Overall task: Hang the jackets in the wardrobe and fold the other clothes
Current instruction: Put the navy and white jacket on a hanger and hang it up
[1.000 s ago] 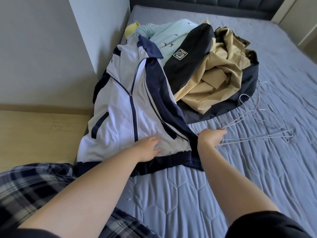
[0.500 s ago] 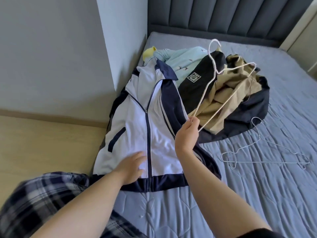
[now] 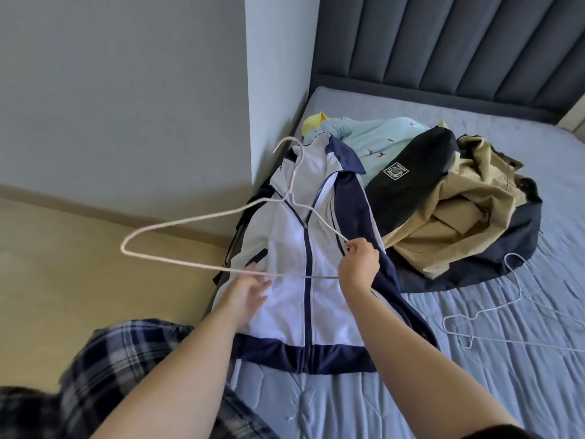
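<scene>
A white and navy zip jacket lies flat on the bed, collar toward the headboard. My right hand grips one end of a white wire hanger and holds it above the jacket, hook pointing away. My left hand hovers with loose fingers just under the hanger's bottom bar, over the jacket's left front. Behind the jacket sits a pile of clothes: a light blue garment, a black one with a white badge, a tan jacket and a dark navy one.
More wire hangers lie on the grey quilted bed to the right. A grey wall corner stands at the bed's left edge, with wooden floor beside it. A dark padded headboard closes the far side.
My right hand picked a hanger off the bed, raised it, and swung it left over the jacket. My left hand lifted off the jacket toward the hanger's bar.
</scene>
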### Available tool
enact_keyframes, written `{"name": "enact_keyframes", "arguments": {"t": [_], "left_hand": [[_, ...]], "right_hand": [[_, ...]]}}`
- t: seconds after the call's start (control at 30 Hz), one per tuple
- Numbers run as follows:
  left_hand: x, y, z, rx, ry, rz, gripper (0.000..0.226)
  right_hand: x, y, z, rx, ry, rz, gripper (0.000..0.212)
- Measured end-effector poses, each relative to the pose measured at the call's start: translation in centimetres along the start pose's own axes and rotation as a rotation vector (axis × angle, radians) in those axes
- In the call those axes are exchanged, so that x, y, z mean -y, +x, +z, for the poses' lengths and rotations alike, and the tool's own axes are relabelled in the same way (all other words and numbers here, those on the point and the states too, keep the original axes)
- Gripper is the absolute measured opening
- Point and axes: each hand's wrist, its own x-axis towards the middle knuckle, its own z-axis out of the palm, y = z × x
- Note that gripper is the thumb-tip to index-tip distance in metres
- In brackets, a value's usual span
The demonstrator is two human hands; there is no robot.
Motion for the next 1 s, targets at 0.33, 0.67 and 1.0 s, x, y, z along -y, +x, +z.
{"name": "enact_keyframes", "arguments": {"t": [0.33, 0.67, 1.0], "left_hand": [[-2.6, 0.1, -1.7, -0.090, -0.735, 0.050, 0.054], [-0.7, 1.9, -0.6, -0.205, -0.481, 0.005, 0.039], [-2.7, 6.2, 1.5, -0.103, -0.157, -0.035, 0.035]], "right_hand": [[-5.1, 2.6, -0.3, 0.062, -0.479, 0.076, 0.028], [-0.5, 2.8, 2.1, 0.080, -0.461, -0.330, 0.024], [2.0, 10.0, 4.2, -0.019, -0.669, -0.415, 0.014]]}}
